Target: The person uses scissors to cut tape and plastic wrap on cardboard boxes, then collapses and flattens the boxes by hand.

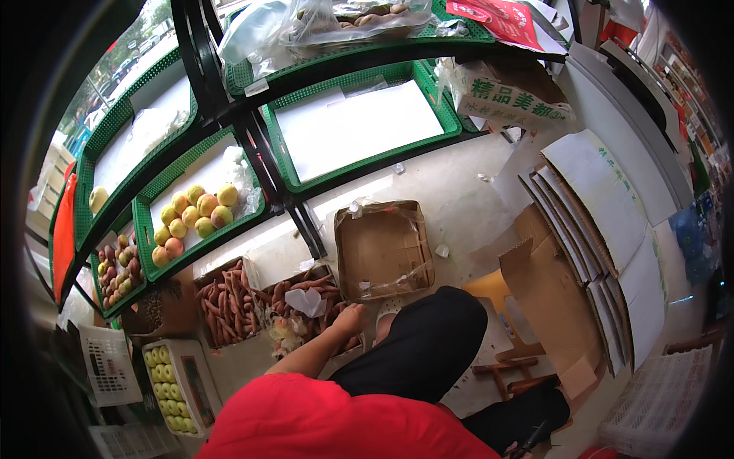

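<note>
My left hand is over the right edge of a box of sweet potatoes, near my knee; its fingers look curled, but whether they hold anything is hidden. A white scrap and some foam netting lie on those sweet potatoes. A second box of sweet potatoes stands to the left. In front of my knee lies a shallow open cardboard tray with clear film on its rim. My right hand, partly cut off at the bottom edge, is closed around a dark-handled tool, whose kind I cannot tell.
Green plastic crates sit on a black rack, one holding peaches. A box of green apples stands lower left. Stacked flattened cartons, a small wooden stool and a white plastic crate are at the right.
</note>
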### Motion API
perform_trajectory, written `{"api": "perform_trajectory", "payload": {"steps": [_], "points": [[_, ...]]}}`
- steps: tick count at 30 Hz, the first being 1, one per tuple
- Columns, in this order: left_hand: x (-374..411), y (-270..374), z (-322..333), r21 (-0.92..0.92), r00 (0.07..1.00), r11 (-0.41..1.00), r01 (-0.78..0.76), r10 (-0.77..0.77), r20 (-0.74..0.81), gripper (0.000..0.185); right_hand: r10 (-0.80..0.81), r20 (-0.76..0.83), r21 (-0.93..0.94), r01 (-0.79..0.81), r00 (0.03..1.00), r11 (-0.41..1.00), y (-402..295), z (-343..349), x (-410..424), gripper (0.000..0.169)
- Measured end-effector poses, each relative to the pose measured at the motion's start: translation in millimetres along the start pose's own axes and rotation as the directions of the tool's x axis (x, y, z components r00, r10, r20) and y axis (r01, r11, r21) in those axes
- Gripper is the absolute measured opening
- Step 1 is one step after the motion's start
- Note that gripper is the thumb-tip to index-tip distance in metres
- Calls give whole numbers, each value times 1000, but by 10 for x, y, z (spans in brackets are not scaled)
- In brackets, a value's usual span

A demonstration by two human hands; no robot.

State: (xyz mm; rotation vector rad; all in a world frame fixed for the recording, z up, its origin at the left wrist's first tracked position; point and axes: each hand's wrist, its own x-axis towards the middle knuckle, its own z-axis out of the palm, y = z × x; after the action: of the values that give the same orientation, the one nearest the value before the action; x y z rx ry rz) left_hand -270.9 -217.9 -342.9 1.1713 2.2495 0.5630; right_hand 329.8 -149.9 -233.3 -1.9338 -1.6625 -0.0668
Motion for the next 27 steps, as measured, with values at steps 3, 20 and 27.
{"api": "perform_trajectory", "payload": {"steps": [3,20,27], "points": [[201,156,251,163,999,986,-47,43,28,36,-26,26,-56,27,999,998,86,19,118,45],[953,40,443,418,951,906,60,-180,253,19,-92,319,-225,170,943,959,-680,-497,355,24],[957,576,-384,303,920,939,-163,256,-297,17,-234,151,-347,273,960,897,-579,-440,210,30]]}}
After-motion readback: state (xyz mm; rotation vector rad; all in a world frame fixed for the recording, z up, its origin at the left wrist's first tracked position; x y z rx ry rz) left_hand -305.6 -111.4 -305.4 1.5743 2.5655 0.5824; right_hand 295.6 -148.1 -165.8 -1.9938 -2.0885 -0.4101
